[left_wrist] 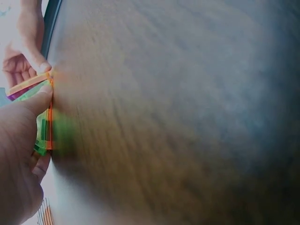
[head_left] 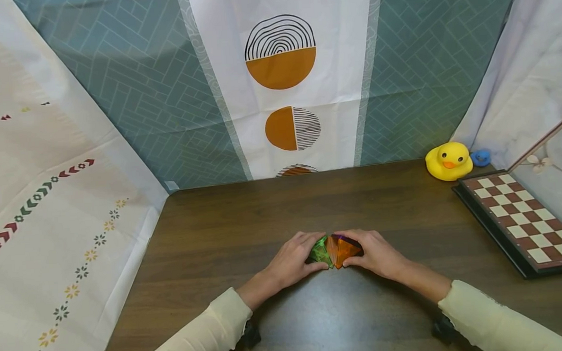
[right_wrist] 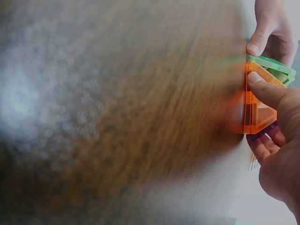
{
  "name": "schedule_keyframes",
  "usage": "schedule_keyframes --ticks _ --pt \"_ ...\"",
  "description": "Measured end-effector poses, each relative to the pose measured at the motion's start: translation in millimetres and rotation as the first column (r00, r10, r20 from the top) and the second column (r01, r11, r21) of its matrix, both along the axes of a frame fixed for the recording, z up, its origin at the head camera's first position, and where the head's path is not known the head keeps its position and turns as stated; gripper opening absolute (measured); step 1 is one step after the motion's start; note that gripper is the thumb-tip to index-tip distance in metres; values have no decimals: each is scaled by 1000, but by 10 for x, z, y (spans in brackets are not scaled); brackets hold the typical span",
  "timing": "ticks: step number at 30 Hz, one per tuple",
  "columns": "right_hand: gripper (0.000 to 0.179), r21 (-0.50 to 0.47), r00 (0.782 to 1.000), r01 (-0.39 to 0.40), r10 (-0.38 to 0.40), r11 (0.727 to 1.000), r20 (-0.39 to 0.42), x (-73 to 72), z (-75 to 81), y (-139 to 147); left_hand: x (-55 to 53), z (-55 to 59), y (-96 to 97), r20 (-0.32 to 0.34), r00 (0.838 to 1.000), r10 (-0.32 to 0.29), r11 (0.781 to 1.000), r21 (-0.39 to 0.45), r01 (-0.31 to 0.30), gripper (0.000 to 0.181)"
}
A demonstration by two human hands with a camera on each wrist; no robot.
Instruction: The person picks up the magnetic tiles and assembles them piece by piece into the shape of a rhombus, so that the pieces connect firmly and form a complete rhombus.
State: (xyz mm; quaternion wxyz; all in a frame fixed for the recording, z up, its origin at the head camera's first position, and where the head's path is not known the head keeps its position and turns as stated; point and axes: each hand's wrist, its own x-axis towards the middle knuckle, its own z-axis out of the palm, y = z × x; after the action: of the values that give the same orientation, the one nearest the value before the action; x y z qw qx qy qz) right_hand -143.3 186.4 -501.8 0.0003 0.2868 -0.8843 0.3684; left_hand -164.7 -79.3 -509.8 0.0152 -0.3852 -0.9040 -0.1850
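Translucent magnetic tiles stand together on the wooden table between the two hands. My left hand (head_left: 292,258) pinches the green magnetic tile (head_left: 320,252) at the left side, thumb on its near end and fingers at its far end. On the other side my right hand (head_left: 379,254) grips the orange magnetic tile (head_left: 347,251) the same way. The tiles slope toward each other, and another orange face shows between them. A purple tile (right_wrist: 265,132) peeks out behind the orange one in the right wrist view. The fingers partly hide the outer sides.
A chessboard (head_left: 521,216) lies at the table's right edge. Behind it sit a yellow rubber duck (head_left: 449,161) and a small blue duck (head_left: 481,157). Patterned cloths hang at the back and both sides. The wooden table (head_left: 216,216) extends around the hands.
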Motion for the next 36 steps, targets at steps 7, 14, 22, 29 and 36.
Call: schedule_keyframes --ticks 7,14,22,29,36 --pt "65 5 999 31 -31 999 -11 20 16 69 16 18 -74 70 998 9 1000 28 -11 73" --pt "45 -124 995 99 -99 987 9 28 2 119 37 12 -163 105 994 12 991 131 -25 59" --pt "36 -171 993 120 -115 978 36 59 -18 87 30 -17 -142 85 996 11 982 186 -27 49" --pt "37 -206 994 109 -105 973 29 75 6 79 36 -32 -130 83 996 14 982 189 -30 49" --pt "37 -222 994 109 -104 969 35 83 34 57 36 -35 -122 86 996 15 982 187 -31 50"
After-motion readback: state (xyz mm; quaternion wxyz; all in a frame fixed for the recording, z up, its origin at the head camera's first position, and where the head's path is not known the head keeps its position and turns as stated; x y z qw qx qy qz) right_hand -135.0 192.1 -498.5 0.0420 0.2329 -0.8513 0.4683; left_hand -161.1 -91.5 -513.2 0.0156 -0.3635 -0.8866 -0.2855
